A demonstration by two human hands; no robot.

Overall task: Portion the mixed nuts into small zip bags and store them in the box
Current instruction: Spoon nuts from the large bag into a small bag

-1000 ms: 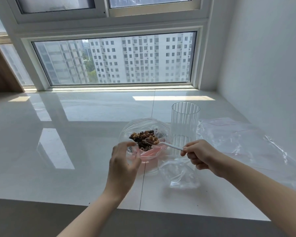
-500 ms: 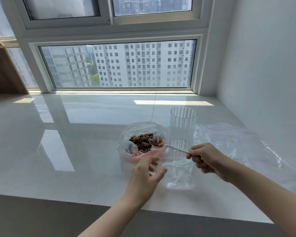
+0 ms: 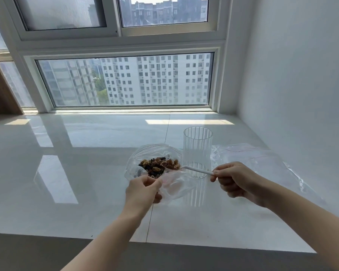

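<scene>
Now two hands work: left [image 3: 143, 189] pinches one small bag [image 3: 176, 185], right [image 3: 234, 179] grips one spoon [image 3: 192, 169].

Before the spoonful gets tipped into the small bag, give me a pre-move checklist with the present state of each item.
1. Spoon loaded with nuts: ok, its bowl sits among the mixed nuts carrying some.
2. Right hand holds the spoon handle: ok.
3. Left hand grips the small zip bag: ok.
4. Small zip bag mouth open wide enough: cannot tell, clear film blurs its edges.
5. Ribbed glass upright: ok, but close behind the spoon's path.
6. Storage box within reach: cannot tell, none in view.
</scene>
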